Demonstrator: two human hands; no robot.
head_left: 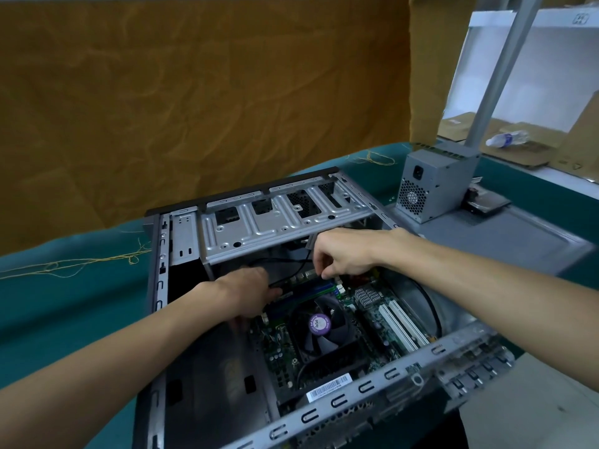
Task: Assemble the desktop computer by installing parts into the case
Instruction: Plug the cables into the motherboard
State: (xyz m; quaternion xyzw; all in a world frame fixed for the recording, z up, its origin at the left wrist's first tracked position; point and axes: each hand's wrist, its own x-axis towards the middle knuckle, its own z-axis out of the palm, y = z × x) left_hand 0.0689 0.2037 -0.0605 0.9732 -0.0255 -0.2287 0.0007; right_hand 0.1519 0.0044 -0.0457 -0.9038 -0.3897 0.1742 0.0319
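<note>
An open desktop case (343, 400) lies on its side on the green table cloth. Inside it sits the motherboard (372, 319) with a black CPU fan (321, 325) bearing a purple label. Both hands reach in at the memory slots (311, 288) beside the fan. My left hand (246, 293) rests at the left end of the slots, fingers curled down; what it holds is hidden. My right hand (343, 254) pinches down at the right end of the slots, fingertips on a memory stick or its clip. A black cable (285, 262) runs under the drive cage (278, 222).
A grey power supply (434, 189) stands on a grey side panel (505, 234) at the right, behind the case. A hard drive (486, 202) lies next to it. A metal post (499, 76) rises there. Cardboard and a plastic bottle (507, 138) lie farther back.
</note>
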